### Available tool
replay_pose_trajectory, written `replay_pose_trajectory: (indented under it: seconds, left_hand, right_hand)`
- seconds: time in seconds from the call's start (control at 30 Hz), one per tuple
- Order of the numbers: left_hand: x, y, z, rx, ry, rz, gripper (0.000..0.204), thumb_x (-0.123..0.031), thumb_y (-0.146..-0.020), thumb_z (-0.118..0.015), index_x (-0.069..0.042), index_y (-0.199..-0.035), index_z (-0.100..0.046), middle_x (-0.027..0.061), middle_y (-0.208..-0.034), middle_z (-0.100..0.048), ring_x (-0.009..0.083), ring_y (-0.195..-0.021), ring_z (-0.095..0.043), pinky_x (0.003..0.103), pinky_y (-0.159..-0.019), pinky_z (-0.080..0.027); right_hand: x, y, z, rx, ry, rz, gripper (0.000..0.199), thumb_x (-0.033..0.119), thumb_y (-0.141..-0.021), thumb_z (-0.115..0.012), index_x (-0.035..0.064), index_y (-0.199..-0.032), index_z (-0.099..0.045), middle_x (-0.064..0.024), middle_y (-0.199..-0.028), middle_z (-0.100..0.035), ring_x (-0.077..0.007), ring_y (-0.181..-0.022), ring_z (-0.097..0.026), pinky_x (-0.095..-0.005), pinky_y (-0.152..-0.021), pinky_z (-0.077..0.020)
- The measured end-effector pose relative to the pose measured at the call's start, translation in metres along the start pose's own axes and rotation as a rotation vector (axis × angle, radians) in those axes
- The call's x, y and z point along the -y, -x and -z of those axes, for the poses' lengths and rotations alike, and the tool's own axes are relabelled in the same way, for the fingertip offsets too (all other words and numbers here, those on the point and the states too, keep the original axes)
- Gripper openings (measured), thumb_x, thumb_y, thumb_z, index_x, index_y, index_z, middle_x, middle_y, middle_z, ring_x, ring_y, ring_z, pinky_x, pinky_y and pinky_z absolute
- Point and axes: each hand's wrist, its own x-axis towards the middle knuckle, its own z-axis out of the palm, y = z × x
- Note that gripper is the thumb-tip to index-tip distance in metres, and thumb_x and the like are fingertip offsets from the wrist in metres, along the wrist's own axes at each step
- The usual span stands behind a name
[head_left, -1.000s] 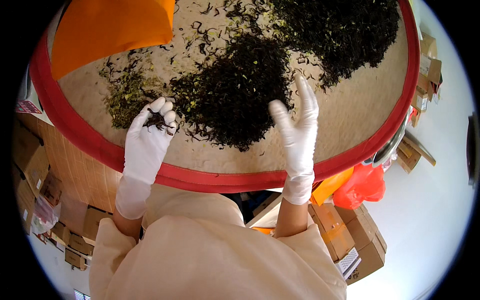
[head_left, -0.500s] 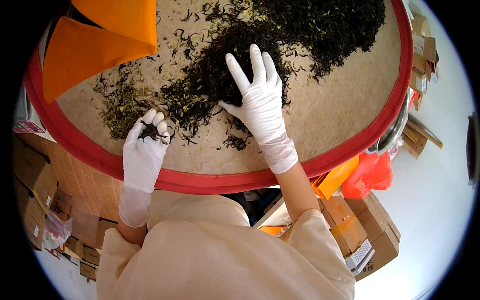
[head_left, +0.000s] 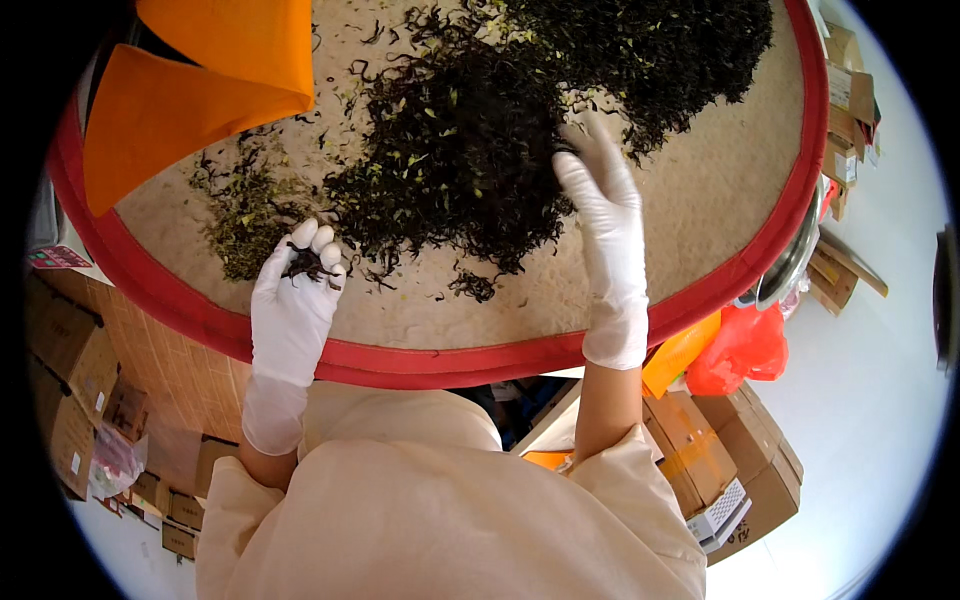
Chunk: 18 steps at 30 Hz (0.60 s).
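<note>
Dark twisted dried leaves like loose tea lie in a spread heap (head_left: 470,150) on a round tan tray (head_left: 690,220) with a red cloth rim. My left hand (head_left: 300,300), in a white glove, is palm up with curled fingers around a small clump of dark leaves (head_left: 308,264). It rests over the tray's near left part, beside a patch of yellowish-green bits (head_left: 245,225). At the heap's right edge is my right hand (head_left: 605,210), also white-gloved. Its fingers are parted and blurred by motion, and nothing shows in its grip.
A larger dark leaf pile (head_left: 670,50) covers the tray's far right. An orange folded sheet or bag (head_left: 190,110) overhangs the far left. Cardboard boxes (head_left: 745,450) and a red plastic bag (head_left: 740,345) sit beyond the rim at right; more boxes (head_left: 65,350) stand at left.
My right hand has moved right, off the middle of the leaf heap to its right edge. The heap there now spreads wider toward me. My left hand has hardly shifted.
</note>
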Motion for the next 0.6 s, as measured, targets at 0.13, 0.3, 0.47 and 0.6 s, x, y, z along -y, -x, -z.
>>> replay_pose_trajectory:
  seconds: [0.13,0.3,0.47,0.6]
  left_hand:
    - [0.000,-0.001,0.002,0.057,0.026,0.013,0.029,-0.016,-0.100,-0.048,0.000,-0.122,-0.057,0.0123,-0.114,-0.061,0.0227,-0.096,-0.059,0.035,-0.083,-0.049]
    - [0.003,-0.004,-0.003,0.021,-0.014,-0.003,0.028,-0.017,-0.100,-0.047,0.000,-0.121,-0.057,0.0123,-0.113,-0.062,0.0227,-0.095,-0.059,0.035,-0.083,-0.049]
    - [0.004,-0.004,-0.009,-0.019,-0.042,-0.016,0.028,-0.017,-0.101,-0.047,0.000,-0.119,-0.058,0.0123,-0.112,-0.061,0.0223,-0.093,-0.059,0.034,-0.082,-0.049]
    - [0.005,-0.006,-0.007,0.015,-0.027,-0.004,0.028,-0.018,-0.101,-0.047,0.000,-0.119,-0.058,0.0124,-0.112,-0.061,0.0221,-0.093,-0.059,0.034,-0.082,-0.049]
  right_hand:
    - [-0.014,0.002,0.019,-0.184,0.151,0.092,0.034,0.002,-0.096,-0.055,0.0021,-0.130,-0.058,-0.0094,-0.121,-0.065,-0.0146,-0.111,-0.060,-0.0255,-0.096,-0.0456]
    - [-0.024,0.014,0.011,-0.252,0.251,0.155,0.024,0.002,-0.095,-0.056,0.0019,-0.118,-0.065,-0.0094,-0.112,-0.069,-0.0154,-0.105,-0.063,-0.0275,-0.094,-0.0471]
    - [-0.031,0.019,-0.008,-0.298,0.712,0.547,0.028,0.005,-0.084,-0.070,0.0070,-0.111,-0.066,-0.0119,-0.107,-0.065,-0.0287,-0.100,-0.060,-0.0376,-0.091,-0.0470]
    - [-0.028,0.026,-0.034,-0.258,0.863,0.754,0.027,0.011,-0.077,-0.076,0.0157,-0.101,-0.065,-0.0025,-0.090,-0.059,-0.0236,-0.084,-0.056,-0.0371,-0.074,-0.0433]
